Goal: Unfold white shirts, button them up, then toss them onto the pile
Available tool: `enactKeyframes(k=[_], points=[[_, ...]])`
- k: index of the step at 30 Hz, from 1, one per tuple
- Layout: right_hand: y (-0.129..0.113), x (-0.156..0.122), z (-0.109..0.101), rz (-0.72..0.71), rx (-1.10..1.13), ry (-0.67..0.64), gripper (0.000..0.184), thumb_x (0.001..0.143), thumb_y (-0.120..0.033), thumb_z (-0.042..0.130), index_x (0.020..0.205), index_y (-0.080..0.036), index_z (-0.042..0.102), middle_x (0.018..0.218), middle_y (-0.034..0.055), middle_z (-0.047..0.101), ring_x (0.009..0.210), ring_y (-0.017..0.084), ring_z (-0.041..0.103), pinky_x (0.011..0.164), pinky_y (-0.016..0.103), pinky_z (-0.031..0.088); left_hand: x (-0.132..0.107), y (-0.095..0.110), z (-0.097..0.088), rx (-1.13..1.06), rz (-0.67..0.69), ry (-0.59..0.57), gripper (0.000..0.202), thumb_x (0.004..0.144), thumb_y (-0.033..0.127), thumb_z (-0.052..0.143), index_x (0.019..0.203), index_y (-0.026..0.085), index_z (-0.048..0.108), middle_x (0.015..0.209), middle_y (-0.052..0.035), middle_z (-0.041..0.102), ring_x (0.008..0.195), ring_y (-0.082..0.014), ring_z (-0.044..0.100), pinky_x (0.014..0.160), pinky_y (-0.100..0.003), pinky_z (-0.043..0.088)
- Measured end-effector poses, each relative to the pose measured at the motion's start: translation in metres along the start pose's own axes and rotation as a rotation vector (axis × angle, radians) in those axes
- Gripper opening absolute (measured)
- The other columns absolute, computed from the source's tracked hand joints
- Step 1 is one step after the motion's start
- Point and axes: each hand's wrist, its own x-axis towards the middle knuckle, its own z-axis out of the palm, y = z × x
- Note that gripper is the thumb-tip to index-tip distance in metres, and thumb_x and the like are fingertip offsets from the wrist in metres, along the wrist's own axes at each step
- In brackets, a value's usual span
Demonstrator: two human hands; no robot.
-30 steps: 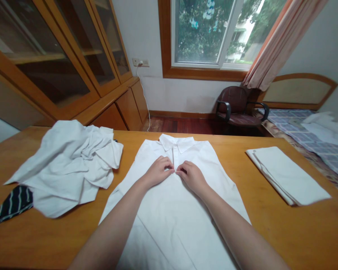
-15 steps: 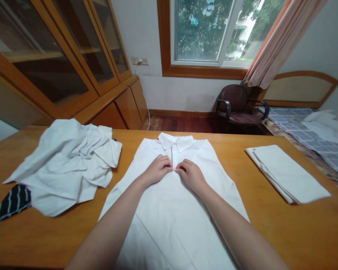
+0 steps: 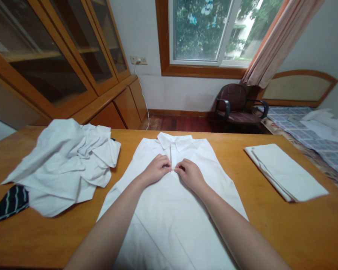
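Observation:
A white collared shirt (image 3: 169, 210) lies spread front up on the wooden table, its collar (image 3: 175, 141) toward the far edge. My left hand (image 3: 157, 168) pinches the lower end of the shirt's front placket from the left. From the right, my right hand (image 3: 190, 173) pinches the same spot, its fingertips almost meeting those of the left. Whether a button sits between the fingers is too small to tell. Both forearms reach across the shirt's body.
Left on the table (image 3: 270, 232) lies a crumpled white garment (image 3: 70, 161), with a dark striped cloth (image 3: 12, 202) partly under it. A folded white garment (image 3: 287, 172) rests at right. Beyond stand a cabinet (image 3: 101, 71), an armchair (image 3: 236, 103) and a bed (image 3: 307, 123).
Both hands keep their pinch on the shirt's placket with hardly any movement. The whole view has shifted very slightly.

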Motion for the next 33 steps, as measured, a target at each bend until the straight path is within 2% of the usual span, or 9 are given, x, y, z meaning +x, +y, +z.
enactKeyframes(k=[8,20,26,33], points=[[-0.001,-0.001,0.0,0.016,-0.002,0.016,0.008,0.084,-0.017,0.07,0.077,-0.021,0.07,0.076,0.0009,0.062,0.075,0.017,0.058,0.07,0.028,0.042,-0.001,-0.003,0.001,-0.02,0.003,0.009,0.014,0.088,0.029,0.06,0.077,0.021,0.064,0.084,-0.0026,0.062,0.091,-0.0217,0.051,0.084,-0.035,0.041],[0.001,0.0,-0.005,-0.013,0.036,-0.03,0.007,0.079,-0.017,0.074,0.075,-0.019,0.069,0.073,-0.0005,0.061,0.07,0.014,0.055,0.066,0.026,0.042,-0.003,-0.004,0.003,-0.039,-0.019,0.068,0.01,0.085,0.026,0.062,0.077,0.022,0.066,0.084,-0.0013,0.063,0.091,-0.0211,0.054,0.085,-0.035,0.043],[-0.001,-0.002,-0.01,-0.052,0.026,-0.058,0.008,0.081,-0.012,0.069,0.076,-0.018,0.07,0.073,-0.0004,0.06,0.07,0.013,0.055,0.067,0.025,0.041,-0.003,-0.002,0.003,-0.057,-0.028,0.07,0.01,0.084,0.025,0.062,0.076,0.021,0.065,0.084,-0.0018,0.063,0.091,-0.0212,0.053,0.085,-0.036,0.042],[0.002,-0.002,-0.007,-0.05,0.018,-0.044,0.008,0.082,-0.013,0.068,0.077,-0.019,0.07,0.073,0.0,0.06,0.071,0.014,0.055,0.068,0.025,0.041,-0.002,0.0,0.002,-0.07,-0.035,0.076,0.008,0.083,0.024,0.062,0.076,0.021,0.065,0.084,-0.0014,0.063,0.091,-0.021,0.053,0.085,-0.035,0.041]])
